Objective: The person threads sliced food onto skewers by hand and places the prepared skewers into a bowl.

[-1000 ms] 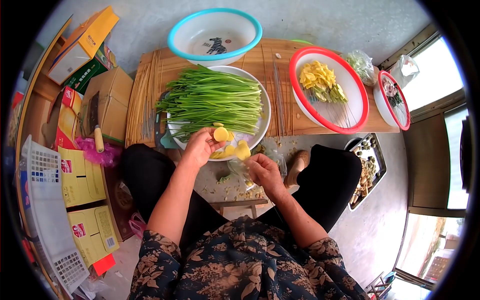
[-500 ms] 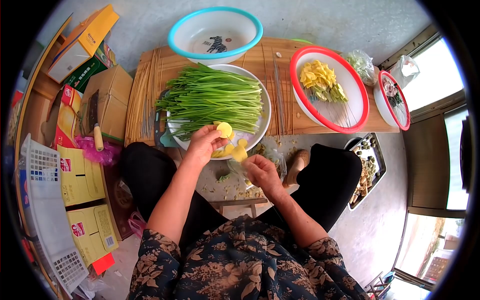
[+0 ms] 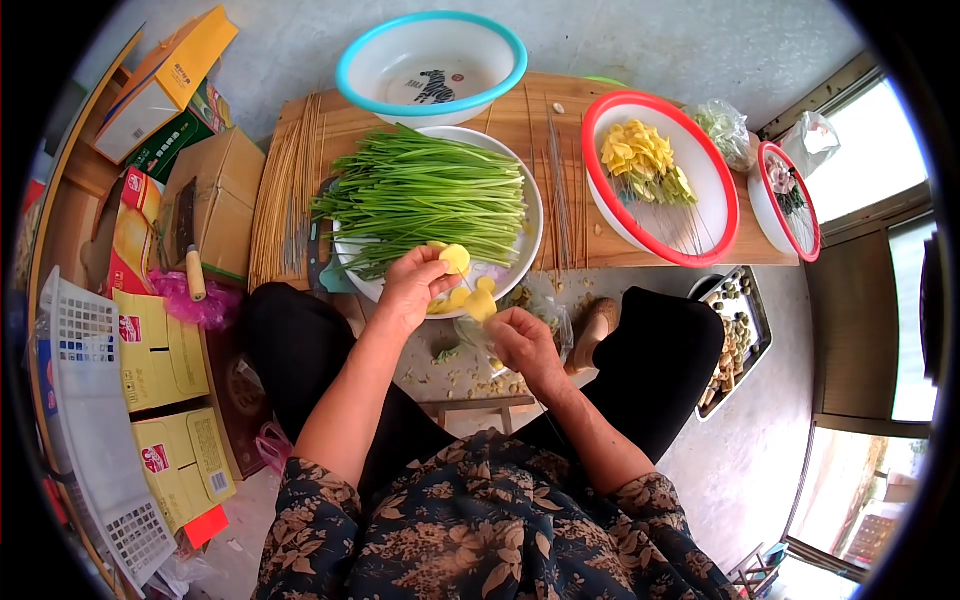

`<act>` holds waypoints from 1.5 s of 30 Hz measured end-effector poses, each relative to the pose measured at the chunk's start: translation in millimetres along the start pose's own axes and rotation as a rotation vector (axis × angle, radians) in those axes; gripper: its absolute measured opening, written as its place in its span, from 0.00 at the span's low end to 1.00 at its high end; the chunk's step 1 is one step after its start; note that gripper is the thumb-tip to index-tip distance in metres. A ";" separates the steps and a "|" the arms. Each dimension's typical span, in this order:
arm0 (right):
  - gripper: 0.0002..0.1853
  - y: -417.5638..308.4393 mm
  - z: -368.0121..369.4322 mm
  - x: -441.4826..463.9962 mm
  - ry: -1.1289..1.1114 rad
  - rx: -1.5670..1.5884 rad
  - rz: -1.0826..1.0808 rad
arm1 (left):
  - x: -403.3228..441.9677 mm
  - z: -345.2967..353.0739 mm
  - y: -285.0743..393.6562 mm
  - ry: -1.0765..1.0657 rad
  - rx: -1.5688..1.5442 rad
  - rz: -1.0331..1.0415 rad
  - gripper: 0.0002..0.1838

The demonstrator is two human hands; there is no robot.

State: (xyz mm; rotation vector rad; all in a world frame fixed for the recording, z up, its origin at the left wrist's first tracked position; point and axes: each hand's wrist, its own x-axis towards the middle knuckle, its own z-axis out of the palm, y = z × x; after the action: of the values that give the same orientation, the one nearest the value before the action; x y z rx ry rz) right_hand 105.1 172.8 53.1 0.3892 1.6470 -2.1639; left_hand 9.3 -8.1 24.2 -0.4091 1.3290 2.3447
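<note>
My left hand (image 3: pixel 408 290) pinches a round yellow potato slice (image 3: pixel 455 259) between thumb and fingers, over the near rim of a white plate (image 3: pixel 533 245). To its right my right hand (image 3: pixel 527 342) is closed at the end of a thin skewer, mostly hidden, with yellow potato slices (image 3: pixel 481 305) at its tip. The skewer's tip is too fine to make out. More loose yellow slices (image 3: pixel 440 306) lie on the plate's near edge. A thick heap of green garlic chives (image 3: pixel 430 200) covers most of the plate behind my hands.
Bamboo skewers (image 3: pixel 285 200) lie at the wooden table's (image 3: pixel 570 105) left, and metal skewers (image 3: pixel 557 190) right of the plate. A red-rimmed basin (image 3: pixel 660 225) holds skewered yellow slices. Behind stands a blue-rimmed basin (image 3: pixel 430 65). A tray (image 3: pixel 735 345) sits right; a knife (image 3: pixel 190 245) is left.
My left hand and its potato slice have shifted slightly right. My right hand has barely moved, and the slices on its skewer stay close by.
</note>
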 end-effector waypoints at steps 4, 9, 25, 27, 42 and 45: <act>0.08 0.6 0.3 0.2 0.009 0.014 0.008 | 2.7 -0.1 -5.7 0.018 0.031 0.041 0.07; 0.08 6.0 -1.0 1.7 0.018 0.025 0.004 | 2.3 1.4 -7.5 -0.010 0.158 0.113 0.05; 0.06 8.2 -3.9 2.5 0.009 0.176 0.001 | 3.5 1.0 -9.0 -0.084 0.212 0.098 0.07; 0.06 6.9 -4.2 3.3 0.021 0.111 -0.047 | -1.7 7.2 -8.1 -0.091 0.248 0.054 0.07; 0.07 15.3 -3.8 7.2 0.026 -0.066 -0.118 | -1.2 -1.9 -11.9 -0.016 0.031 -0.196 0.09; 0.06 14.5 -2.6 6.8 0.036 -0.067 -0.101 | 3.6 -9.4 -14.6 0.003 0.008 -0.239 0.09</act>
State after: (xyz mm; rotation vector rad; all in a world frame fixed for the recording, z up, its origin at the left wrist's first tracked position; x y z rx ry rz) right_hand 105.8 171.0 37.0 0.3343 1.7895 -2.1790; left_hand 13.8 -8.8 7.0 -0.5371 1.2173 2.1422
